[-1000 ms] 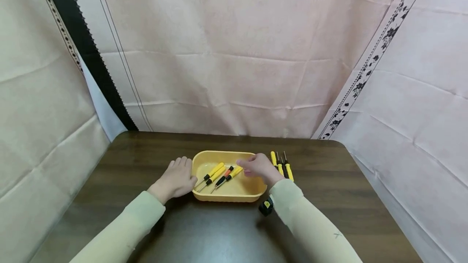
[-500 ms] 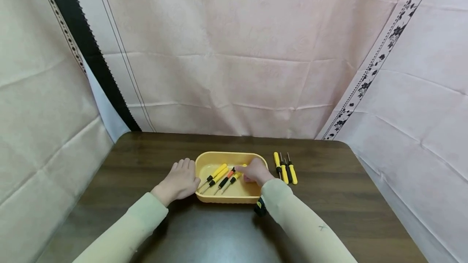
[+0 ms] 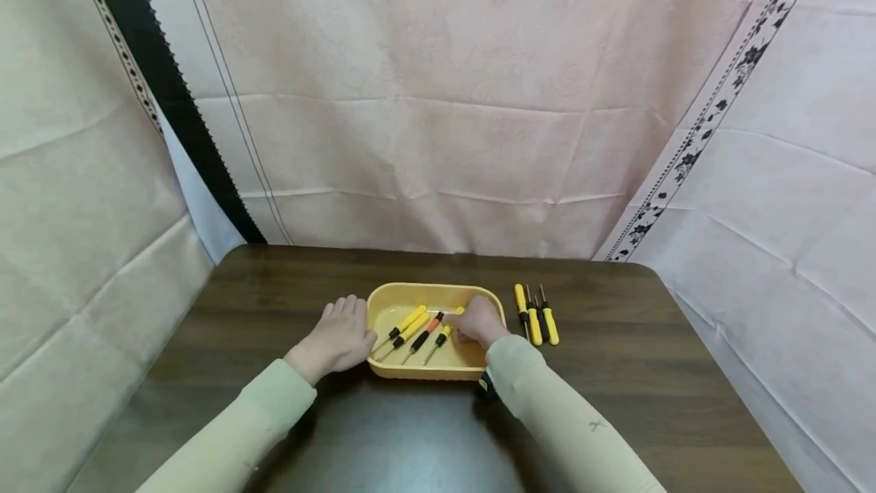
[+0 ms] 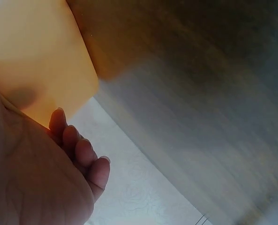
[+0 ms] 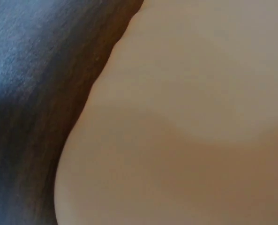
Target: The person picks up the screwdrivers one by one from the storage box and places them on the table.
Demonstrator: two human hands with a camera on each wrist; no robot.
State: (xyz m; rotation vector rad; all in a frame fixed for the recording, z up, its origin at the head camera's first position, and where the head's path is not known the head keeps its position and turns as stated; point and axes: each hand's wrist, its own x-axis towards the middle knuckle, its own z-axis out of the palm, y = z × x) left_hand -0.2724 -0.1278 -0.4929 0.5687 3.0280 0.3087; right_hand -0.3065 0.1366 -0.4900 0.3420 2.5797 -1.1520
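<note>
A yellow plastic tray (image 3: pixel 427 373) stands on the table. My left hand (image 3: pixel 340 332) rests against its left end, fingers together and only slightly bent; the left wrist view shows these fingers (image 4: pixel 85 152) beside the tray wall (image 4: pixel 45 70). Inside the tray, my right hand (image 3: pixel 482 320) pinches the handle of a yellow-and-black screwdriver (image 3: pixel 444 335), whose tip points down toward the tray's near side. My palm hides part of this grip. To its left lie an orange-and-black screwdriver (image 3: pixel 430 329) and two yellow-and-black screwdrivers (image 3: pixel 412 329), roughly parallel.
Several more yellow-and-black screwdrivers (image 3: pixel 534 318) lie side by side on the wooden table (image 3: pixel 616 371), right of the tray. Pale cloth (image 3: pixel 438 97) hangs behind the table. A blurred tray wall (image 5: pixel 176 117) fills most of the right wrist view.
My right hand has come down onto the screwdriver handle inside the tray, and the screwdriver's tip has swung to the right, away from the others. My left hand stays at the tray's left end.
</note>
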